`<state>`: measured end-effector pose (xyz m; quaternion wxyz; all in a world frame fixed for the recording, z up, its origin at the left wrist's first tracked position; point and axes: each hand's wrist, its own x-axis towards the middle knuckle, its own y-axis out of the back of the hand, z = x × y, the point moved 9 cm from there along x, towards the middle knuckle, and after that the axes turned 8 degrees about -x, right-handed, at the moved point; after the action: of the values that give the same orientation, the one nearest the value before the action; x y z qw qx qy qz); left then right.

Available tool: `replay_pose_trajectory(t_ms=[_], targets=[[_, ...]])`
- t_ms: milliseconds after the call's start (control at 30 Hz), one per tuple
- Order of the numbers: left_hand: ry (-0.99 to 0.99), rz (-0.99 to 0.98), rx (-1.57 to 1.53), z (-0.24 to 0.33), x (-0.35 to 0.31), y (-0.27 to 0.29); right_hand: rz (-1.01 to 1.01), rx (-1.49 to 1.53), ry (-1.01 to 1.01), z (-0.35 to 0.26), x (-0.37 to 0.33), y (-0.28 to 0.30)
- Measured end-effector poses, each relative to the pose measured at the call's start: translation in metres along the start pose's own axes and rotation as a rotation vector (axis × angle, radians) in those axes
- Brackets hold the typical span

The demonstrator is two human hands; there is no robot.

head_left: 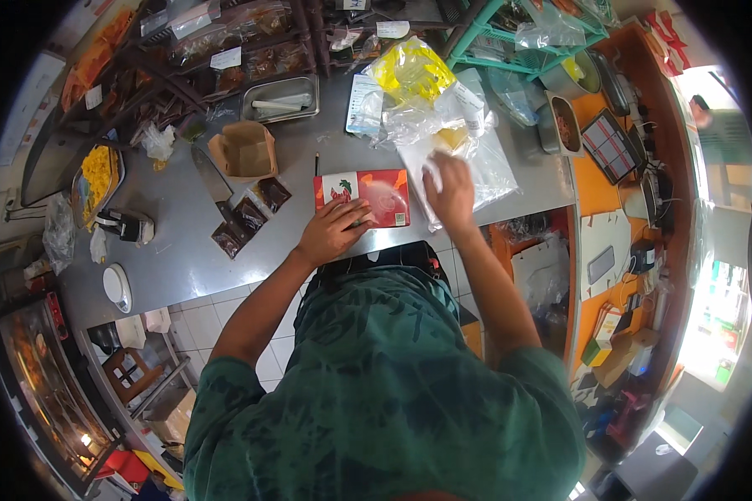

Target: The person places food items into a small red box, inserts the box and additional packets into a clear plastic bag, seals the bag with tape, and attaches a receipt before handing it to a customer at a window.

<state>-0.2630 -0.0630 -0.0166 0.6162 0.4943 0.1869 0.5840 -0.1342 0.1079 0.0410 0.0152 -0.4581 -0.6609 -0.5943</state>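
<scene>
A red and white printed carton (384, 200) lies on the metal counter in front of me. My left hand (334, 232) rests on its left part, fingers laid across the top. Just right of the carton is my right hand (451, 190), above a stack of clear plastic bags (495, 159). Its thumb and fingers are apart, and I see nothing held in it. Past its fingertips lies crumpled clear and yellow plastic packaging (414, 71). Left of the carton are several dark sauce sachets (249, 214), an open brown paper box (244, 152) and a knife (213, 177).
At the back stand a metal tray (281, 98), brown racks of packets (267, 58) and a green crate (518, 54). Farther left are a tray of yellow food (100, 177) and a white round object (117, 287). On the right, a phone (600, 264) lies on an orange counter (589, 167).
</scene>
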Motion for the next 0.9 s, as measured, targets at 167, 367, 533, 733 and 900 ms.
replay_pose_trajectory(t_ms=[167,367,533,733,900], targets=[[0.008,-0.015,0.018,-0.001,0.000,0.000,-0.297,-0.265,-0.075,0.039,0.030,-0.033],[0.022,0.025,-0.004,-0.001,0.002,0.004,-0.113,-0.066,-0.190,0.046,0.018,-0.018],[0.022,0.094,-0.035,-0.002,0.003,0.006,-0.092,0.131,-0.339,0.036,0.006,-0.002],[0.046,0.229,-0.029,0.002,0.008,0.013,-0.124,0.324,-0.043,-0.061,-0.006,-0.002],[0.178,0.372,0.023,-0.004,0.000,0.013,-0.217,0.464,0.006,-0.105,0.016,-0.026]])
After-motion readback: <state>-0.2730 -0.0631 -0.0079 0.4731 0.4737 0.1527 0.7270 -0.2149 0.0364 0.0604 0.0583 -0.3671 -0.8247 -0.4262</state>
